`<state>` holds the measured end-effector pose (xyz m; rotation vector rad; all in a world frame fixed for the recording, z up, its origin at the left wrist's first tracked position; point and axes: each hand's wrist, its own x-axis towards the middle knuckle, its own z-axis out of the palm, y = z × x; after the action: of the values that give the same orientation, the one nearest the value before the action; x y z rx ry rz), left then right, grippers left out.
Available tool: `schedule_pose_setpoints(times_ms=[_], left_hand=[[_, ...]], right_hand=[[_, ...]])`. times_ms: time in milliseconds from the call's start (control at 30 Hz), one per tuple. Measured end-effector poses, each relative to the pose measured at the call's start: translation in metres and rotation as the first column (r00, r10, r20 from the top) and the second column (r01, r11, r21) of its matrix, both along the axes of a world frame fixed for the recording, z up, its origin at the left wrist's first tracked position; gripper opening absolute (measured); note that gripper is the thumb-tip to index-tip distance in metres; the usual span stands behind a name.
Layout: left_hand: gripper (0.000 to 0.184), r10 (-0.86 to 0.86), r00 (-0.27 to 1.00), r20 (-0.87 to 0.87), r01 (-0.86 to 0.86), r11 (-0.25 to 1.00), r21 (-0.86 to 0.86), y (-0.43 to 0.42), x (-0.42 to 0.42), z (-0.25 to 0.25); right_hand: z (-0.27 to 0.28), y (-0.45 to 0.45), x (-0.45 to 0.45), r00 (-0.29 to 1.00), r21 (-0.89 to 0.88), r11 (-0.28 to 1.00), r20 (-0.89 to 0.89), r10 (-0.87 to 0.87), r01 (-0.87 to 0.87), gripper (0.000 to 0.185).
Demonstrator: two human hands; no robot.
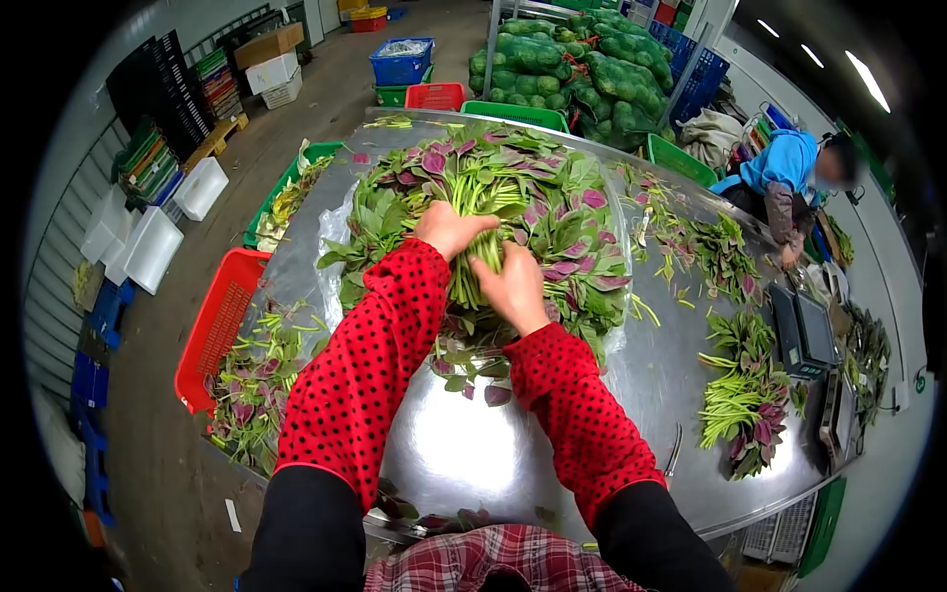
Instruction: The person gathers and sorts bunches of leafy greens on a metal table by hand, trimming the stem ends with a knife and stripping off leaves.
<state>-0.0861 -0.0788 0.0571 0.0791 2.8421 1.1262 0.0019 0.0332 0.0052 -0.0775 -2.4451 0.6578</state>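
A bunch of red amaranth (481, 192), green stems with green and purple leaves, is between my two hands. My left hand (450, 229) wraps its upper stems, with the thumb laid across them. Lower down, my right hand (513, 281) closes around the stems from the right. Beneath and around the bunch spreads a large heap of the same amaranth (582, 232) on a clear plastic sheet (335, 242). Leaves hide part of the fingers on both hands. A few loose leaves (496, 395) lie on the steel table (464, 454) below my hands.
A red crate (225, 321) and trimmed greens (261, 395) are at the left edge. Bundled amaranth (740, 405), a scale (804, 331) and tweezers (674, 452) lie to the right. A co-worker in blue (784, 163) is at the far right. Net bags of cabbages (592, 74) stand behind.
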Motion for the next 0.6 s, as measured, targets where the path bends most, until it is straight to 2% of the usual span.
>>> schedule_pose_setpoints(times_ms=[67,100,133,167,200,233,267,333,367,400,467,500,600], left_hand=[[0.074,0.093,0.990,0.102,-0.116,0.961,0.253,-0.008,0.001,0.000],[0.065,0.061,0.994,0.096,-0.087,0.949,0.302,-0.008,0.004,0.001],[0.065,0.055,0.994,0.098,-0.082,0.954,0.290,-0.008,0.005,0.003],[0.060,-0.036,0.989,0.146,-0.044,0.859,0.510,-0.010,0.004,0.005],[0.054,-0.132,0.976,0.171,-0.027,0.710,0.703,-0.012,0.007,0.015],[0.045,-0.200,0.962,0.185,-0.033,0.590,0.807,-0.014,0.003,0.020],[0.044,-0.269,0.944,0.189,-0.003,0.568,0.823,-0.018,0.002,0.024],[0.045,-0.183,0.964,0.195,-0.033,0.642,0.766,-0.013,0.006,0.020],[0.049,-0.187,0.951,0.246,-0.093,0.588,0.804,-0.010,0.012,0.021],[0.049,-0.186,0.951,0.246,-0.093,0.586,0.805,-0.010,0.011,0.020],[0.050,-0.368,0.913,0.177,-0.058,0.311,0.949,-0.011,0.008,0.013],[0.050,-0.365,0.914,0.179,-0.063,0.307,0.949,-0.011,0.007,0.009],[0.049,-0.252,0.933,0.255,-0.083,0.540,0.837,-0.009,0.011,0.002]], right_hand=[[0.017,0.008,-0.003,0.953,-0.332,0.943,0.296,0.071,0.033,0.057],[0.031,0.001,0.001,0.962,-0.301,0.954,0.257,0.091,-0.010,0.062],[0.019,-0.004,-0.009,0.973,-0.211,0.975,0.230,-0.012,0.062,0.059],[0.017,0.000,-0.018,0.958,-0.391,0.921,0.266,0.105,0.008,0.058],[0.018,0.005,-0.028,0.933,-0.556,0.830,0.278,0.227,-0.037,0.057],[0.024,0.007,-0.033,0.882,-0.765,0.628,0.191,0.432,-0.142,0.053],[0.021,0.006,-0.041,0.910,-0.668,0.716,0.143,0.390,-0.202,0.052],[0.037,0.005,-0.042,0.864,-0.678,0.716,0.250,0.436,-0.165,0.053],[0.049,0.007,-0.041,0.814,-0.655,0.748,0.376,0.443,-0.105,0.056],[0.048,0.007,-0.041,0.813,-0.654,0.749,0.377,0.443,-0.106,0.056],[0.043,0.007,-0.040,0.918,-0.621,0.774,0.227,0.325,-0.121,0.064],[0.048,0.007,-0.038,0.943,-0.415,0.909,0.293,0.159,-0.024,0.069],[0.028,0.011,-0.043,0.929,-0.443,0.896,0.323,0.181,-0.021,0.070]])
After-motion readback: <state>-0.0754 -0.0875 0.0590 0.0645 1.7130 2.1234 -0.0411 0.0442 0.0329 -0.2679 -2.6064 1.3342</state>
